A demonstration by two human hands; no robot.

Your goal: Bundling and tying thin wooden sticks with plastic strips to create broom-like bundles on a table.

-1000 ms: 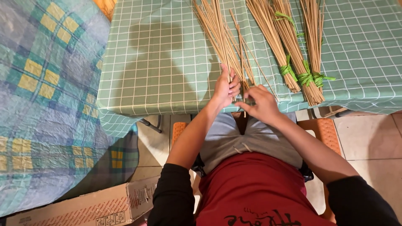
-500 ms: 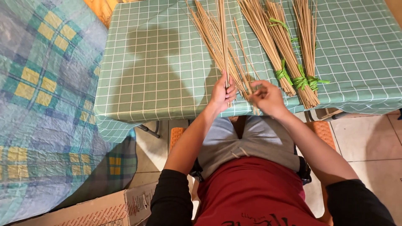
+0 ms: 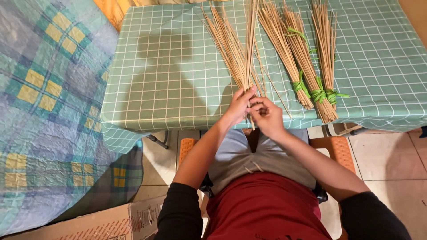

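We see thin pale sticks [image 3: 231, 49] — dry, matt, woody; green ties [image 3: 318, 94] glossy plastic; tablecloth [image 3: 164, 66] smooth checked cloth; blanket [image 3: 49, 89] soft, quilted; box [image 3: 89, 224] — plain cardboard.

Both forearms extend forward and converge at centre, bare from elbow to wrist, black sleeves pushed up above the elbows. Left hand [image 3: 239, 106]: fingers curled closed in a grip, thumb side up. Right hand [image 3: 266, 116]: touching the left, fingers bent inward, pinching.
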